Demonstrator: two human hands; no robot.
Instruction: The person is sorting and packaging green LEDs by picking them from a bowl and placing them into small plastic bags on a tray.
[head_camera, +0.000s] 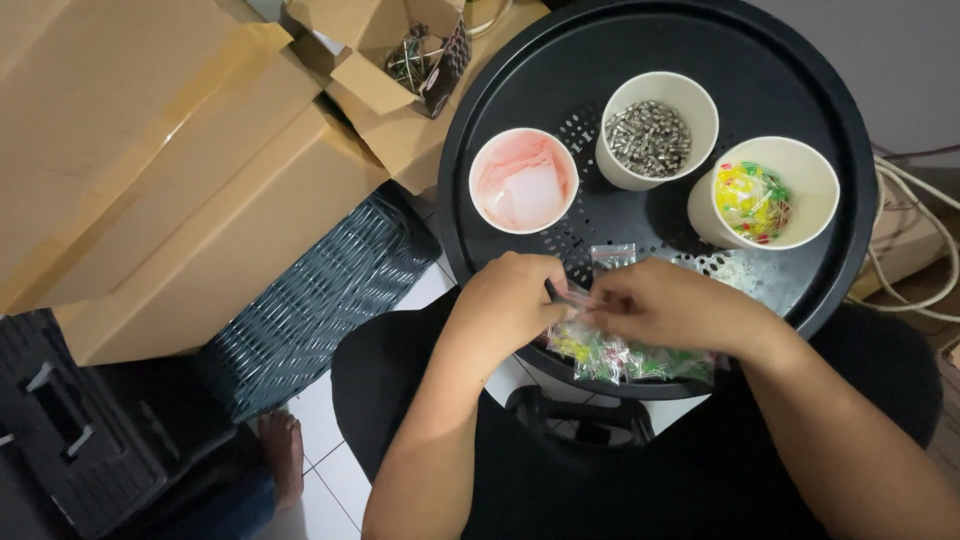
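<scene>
Pinching a small clear bag (585, 300) between left hand (510, 300) and right hand (660, 305), both closed on it, above filled bags (625, 362) at the near rim of the round black worktop (500, 100)

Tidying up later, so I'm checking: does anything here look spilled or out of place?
Nothing looks spilled. The three paper cups stand upright on the round black tray. Small bags of coloured bits lie heaped at its near edge, under both hands.
</scene>
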